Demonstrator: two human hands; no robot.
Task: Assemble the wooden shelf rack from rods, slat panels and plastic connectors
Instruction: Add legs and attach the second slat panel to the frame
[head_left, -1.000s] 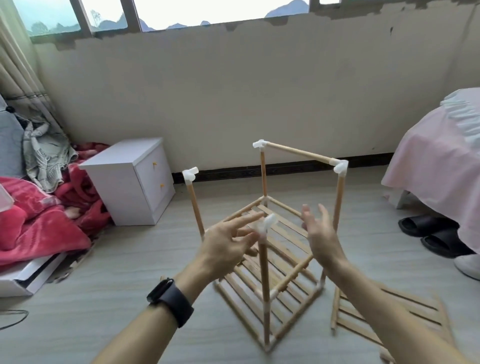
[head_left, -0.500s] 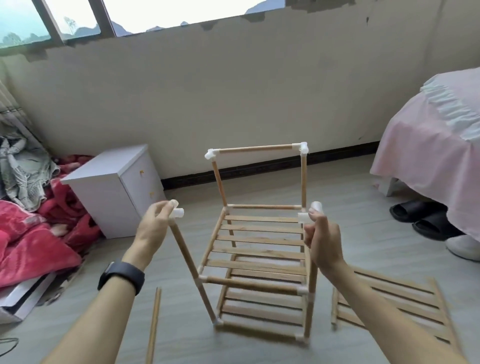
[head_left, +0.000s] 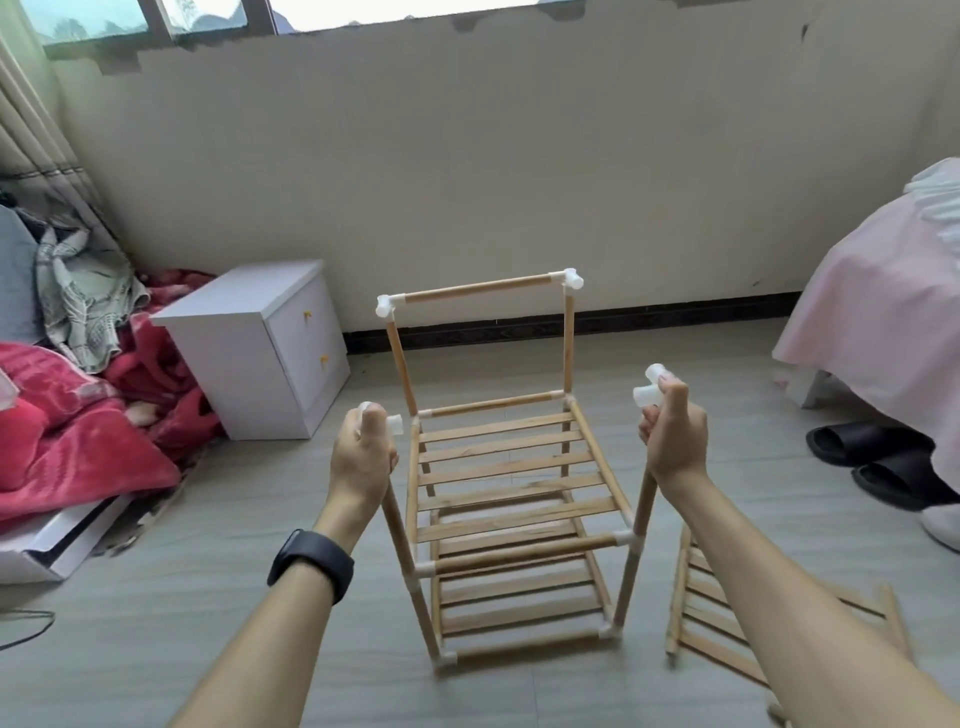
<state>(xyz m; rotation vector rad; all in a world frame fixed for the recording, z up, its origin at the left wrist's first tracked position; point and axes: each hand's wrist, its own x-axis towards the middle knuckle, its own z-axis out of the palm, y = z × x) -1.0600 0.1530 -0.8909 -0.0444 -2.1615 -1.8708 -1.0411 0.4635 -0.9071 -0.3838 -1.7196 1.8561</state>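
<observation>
Between left hand and right hand, each now gripping a front upright beneath its white connector, the rack stands turned square, likely steadied for its top parts.

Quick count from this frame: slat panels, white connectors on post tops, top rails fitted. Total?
slat panels: 3 (2 in the rack, 1 on the floor)
white top connectors: 4
top rails: 1
Total: 8
</observation>
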